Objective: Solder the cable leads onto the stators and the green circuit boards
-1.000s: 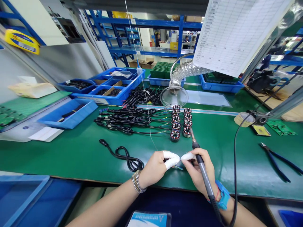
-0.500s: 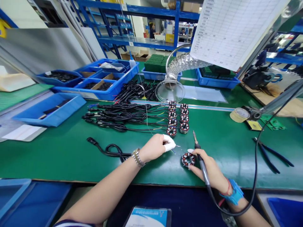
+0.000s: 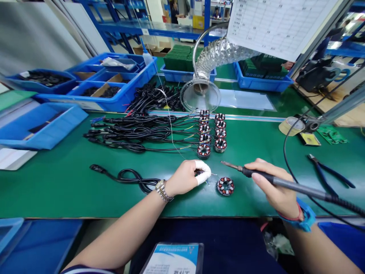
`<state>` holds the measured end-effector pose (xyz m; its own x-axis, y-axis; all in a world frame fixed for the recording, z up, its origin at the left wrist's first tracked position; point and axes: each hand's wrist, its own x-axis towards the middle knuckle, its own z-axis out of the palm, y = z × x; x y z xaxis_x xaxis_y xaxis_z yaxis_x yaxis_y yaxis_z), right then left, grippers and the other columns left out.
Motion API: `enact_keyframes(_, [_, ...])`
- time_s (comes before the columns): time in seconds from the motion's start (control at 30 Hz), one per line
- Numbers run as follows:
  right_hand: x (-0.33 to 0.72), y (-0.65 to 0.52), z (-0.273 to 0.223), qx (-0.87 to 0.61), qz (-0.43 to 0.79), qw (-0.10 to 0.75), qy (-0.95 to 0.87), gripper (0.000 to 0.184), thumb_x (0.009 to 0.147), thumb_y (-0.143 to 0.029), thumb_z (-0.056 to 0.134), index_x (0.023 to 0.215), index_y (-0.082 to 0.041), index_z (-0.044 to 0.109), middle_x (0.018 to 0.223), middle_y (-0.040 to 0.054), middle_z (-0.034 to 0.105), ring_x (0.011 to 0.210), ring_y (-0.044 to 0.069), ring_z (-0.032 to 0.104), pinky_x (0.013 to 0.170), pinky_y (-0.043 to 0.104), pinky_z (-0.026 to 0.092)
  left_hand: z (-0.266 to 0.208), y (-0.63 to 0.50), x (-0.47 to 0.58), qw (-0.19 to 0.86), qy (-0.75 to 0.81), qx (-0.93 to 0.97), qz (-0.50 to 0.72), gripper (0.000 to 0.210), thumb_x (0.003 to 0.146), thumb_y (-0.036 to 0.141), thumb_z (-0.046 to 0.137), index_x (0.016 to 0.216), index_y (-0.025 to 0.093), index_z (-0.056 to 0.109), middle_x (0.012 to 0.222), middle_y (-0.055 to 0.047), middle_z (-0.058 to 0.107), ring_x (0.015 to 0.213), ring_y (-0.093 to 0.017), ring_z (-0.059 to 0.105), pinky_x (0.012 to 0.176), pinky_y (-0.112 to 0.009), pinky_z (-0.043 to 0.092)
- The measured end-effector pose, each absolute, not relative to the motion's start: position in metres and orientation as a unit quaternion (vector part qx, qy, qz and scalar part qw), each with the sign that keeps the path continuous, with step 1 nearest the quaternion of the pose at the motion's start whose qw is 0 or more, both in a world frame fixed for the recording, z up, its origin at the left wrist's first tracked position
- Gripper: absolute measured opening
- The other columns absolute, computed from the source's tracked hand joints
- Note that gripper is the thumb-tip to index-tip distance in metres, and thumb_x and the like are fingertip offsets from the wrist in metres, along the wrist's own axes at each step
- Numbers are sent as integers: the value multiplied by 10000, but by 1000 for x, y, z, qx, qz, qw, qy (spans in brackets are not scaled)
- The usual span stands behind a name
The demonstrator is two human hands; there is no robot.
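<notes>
My left hand, with white finger covers on its thumb and forefinger, pinches the wire end of a black cable. Thin bare and blue wire tips poke out past the fingertips. A thin strand of solder wire runs down from above to this hand; whether the fingers grip it is hidden. In my right hand is a soldering iron, held like a pen, its tip pointing left above the bench. A single motor stator, a ring with copper windings, lies between the hands, untouched.
Two columns of stators stand behind, several wired to black cables. A fume extractor hood overhangs them. Pliers and a tape roll lie right. Blue bins line the left.
My right hand has let go of the stator and moved right and up. The soldering iron has swung from upright to pointing left. My left hand keeps its pinch.
</notes>
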<state>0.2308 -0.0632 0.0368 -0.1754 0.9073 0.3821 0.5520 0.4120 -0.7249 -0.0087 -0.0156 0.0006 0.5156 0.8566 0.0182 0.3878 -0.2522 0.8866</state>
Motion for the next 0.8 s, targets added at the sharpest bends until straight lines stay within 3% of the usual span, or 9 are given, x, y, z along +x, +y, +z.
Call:
enact_keyframes(0.23, [230,-48,21,-516,378,460,-616,118,746,-296,585,777,-202,650,771,32,626,709,168,562,636,298,451,-4,-15,-10,422,409,768,257,95,729,191,542,726,153,629,744,-21,644,678,-127,576,664,-226,447])
enact_keyframes(0.4, [230,-45,21,-529,414,441,-595,115,737,-287,596,781,-197,652,757,24,628,674,156,553,565,270,432,-4,-14,-10,414,399,776,261,87,725,153,541,721,155,628,732,-7,641,674,-115,573,653,-207,435])
enact_keyframes(0.8, [230,-45,20,-526,442,437,-581,98,741,-269,605,794,-205,656,758,22,632,700,159,562,561,270,423,-5,-14,-10,415,399,774,263,88,722,140,546,720,156,632,729,-4,640,673,-116,574,649,-210,430])
